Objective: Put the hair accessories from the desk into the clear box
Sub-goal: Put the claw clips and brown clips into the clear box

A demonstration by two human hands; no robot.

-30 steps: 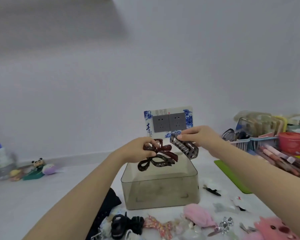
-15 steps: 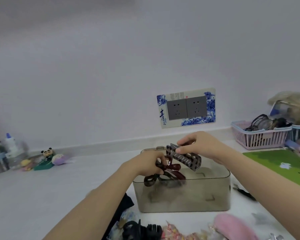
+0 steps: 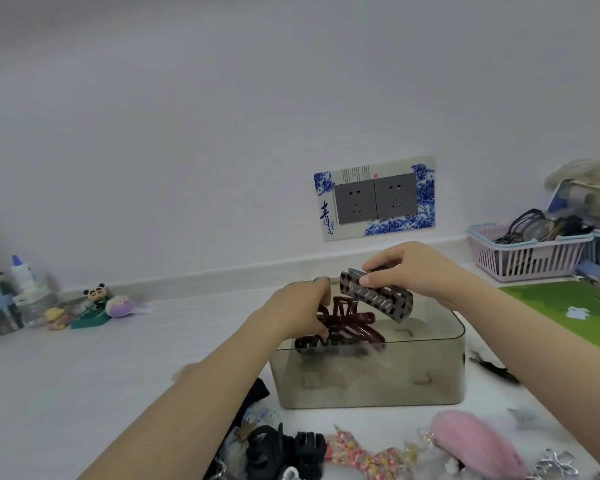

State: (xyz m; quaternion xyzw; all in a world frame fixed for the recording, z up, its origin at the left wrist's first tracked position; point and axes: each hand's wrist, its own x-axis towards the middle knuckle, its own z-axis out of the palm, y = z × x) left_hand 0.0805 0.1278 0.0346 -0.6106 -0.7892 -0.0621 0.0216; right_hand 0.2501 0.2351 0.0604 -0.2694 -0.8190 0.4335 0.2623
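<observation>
The clear smoky box (image 3: 368, 382) stands open on the white desk in front of me. My left hand (image 3: 298, 313) grips a dark red bow-shaped claw clip (image 3: 347, 325) that dips just inside the box's near left rim. My right hand (image 3: 416, 271) pinches a grey leopard-patterned rectangular claw clip (image 3: 378, 299) above the box's middle. More accessories lie along the near edge: black claw clips (image 3: 284, 452), a red patterned bow (image 3: 357, 455), a pink fluffy clip (image 3: 478, 445) and a silver clip (image 3: 555, 462).
A pink basket (image 3: 527, 254) of glasses stands at the back right, beside a green mat (image 3: 568, 310). Small figurines (image 3: 97, 303) and bottles (image 3: 18, 292) crowd the far left. A black hairpin (image 3: 496, 368) lies right of the box. A double wall socket (image 3: 374, 199) is behind.
Both hands have come down with their clips from above the box to its rim. The red bow clip now dips into the box.
</observation>
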